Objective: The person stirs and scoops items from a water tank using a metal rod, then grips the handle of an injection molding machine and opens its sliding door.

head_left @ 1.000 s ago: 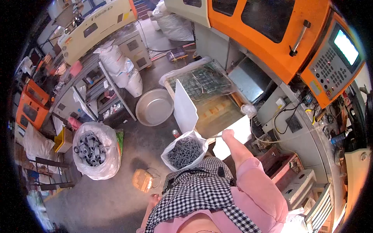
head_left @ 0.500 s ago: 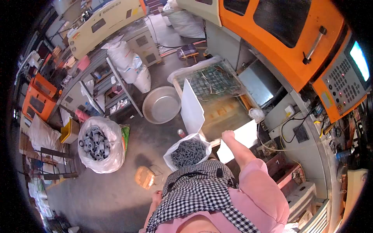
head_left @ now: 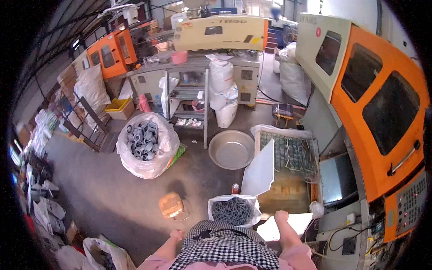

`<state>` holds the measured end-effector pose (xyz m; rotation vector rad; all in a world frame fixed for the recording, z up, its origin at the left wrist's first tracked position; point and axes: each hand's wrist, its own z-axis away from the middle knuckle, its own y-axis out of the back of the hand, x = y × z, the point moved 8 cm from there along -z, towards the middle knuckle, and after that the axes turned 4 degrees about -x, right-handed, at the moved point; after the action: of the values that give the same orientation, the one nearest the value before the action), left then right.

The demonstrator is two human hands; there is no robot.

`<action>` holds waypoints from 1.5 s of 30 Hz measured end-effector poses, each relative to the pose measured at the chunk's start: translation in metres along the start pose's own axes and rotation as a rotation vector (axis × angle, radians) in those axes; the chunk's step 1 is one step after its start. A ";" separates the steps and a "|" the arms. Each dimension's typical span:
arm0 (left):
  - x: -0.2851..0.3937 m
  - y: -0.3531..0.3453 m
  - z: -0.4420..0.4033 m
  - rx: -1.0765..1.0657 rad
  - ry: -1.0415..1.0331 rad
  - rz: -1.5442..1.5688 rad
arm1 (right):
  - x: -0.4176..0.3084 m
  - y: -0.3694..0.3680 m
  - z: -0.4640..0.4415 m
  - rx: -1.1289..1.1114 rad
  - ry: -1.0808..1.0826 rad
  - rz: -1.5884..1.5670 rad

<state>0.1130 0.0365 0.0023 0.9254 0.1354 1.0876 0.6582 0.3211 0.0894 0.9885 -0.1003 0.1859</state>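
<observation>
Looking higher and further left than a second ago, suggesting a glance away, not progress. Keeping right hand (head_left: 281, 217), with curled fingers, at white sheet (head_left: 298, 224) near bag (head_left: 257, 211) of grey sticks (head_left: 231, 212) — cannot tell whether gripping; holding left hand (head_left: 177, 234) apart, part-curled, contents unclear.

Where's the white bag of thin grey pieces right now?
Head view, low and just right of centre: the white bag is in front of the checked apron, below the small can in the picture, left of the right hand.

Basin (head_left: 231, 155): shiny met.; apron (head_left: 225, 246): matt cloth; white board (head_left: 299, 223): smth; big sack (head_left: 145, 168): glossy plast.
</observation>
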 end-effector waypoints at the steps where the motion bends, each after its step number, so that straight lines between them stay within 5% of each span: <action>1: 0.003 0.000 0.001 0.001 0.002 0.025 | -0.003 -0.005 -0.003 -0.009 -0.001 0.014; 10: 0.041 0.016 0.045 -0.043 -0.076 0.221 | -0.010 -0.008 0.008 -0.149 -0.068 -0.027; 13: 0.039 0.020 0.051 -0.168 -0.044 0.231 | -0.018 -0.002 0.022 -0.031 0.045 -0.072; 14: 0.041 0.018 0.054 -0.212 -0.062 0.151 | -0.017 -0.015 0.015 0.293 0.105 -0.042; 15: 0.043 0.020 0.054 -0.203 -0.088 0.185 | -0.012 -0.017 0.012 0.034 -0.014 -0.165; 17: 0.033 0.017 0.048 -0.244 -0.122 0.131 | -0.010 -0.032 -0.001 -0.044 -0.044 -0.175; 19: 0.004 -0.004 0.002 -0.055 -0.325 0.070 | -0.014 -0.021 0.006 -0.014 -0.105 -0.141; 23: -0.061 -0.040 -0.065 -0.324 -0.193 0.157 | -0.027 -0.011 0.014 0.020 -0.061 -0.137; 34: 0.031 0.006 -0.032 -0.331 -0.339 -0.047 | -0.026 -0.009 -0.006 -0.002 -0.031 -0.143; 45: 0.047 0.002 -0.031 -0.349 -0.322 -0.067 | -0.025 0.003 -0.007 0.064 -0.022 -0.183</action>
<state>0.1187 0.0922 -0.0005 0.7611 -0.2797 0.8527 0.6334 0.3262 0.0838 1.0579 -0.0233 0.0105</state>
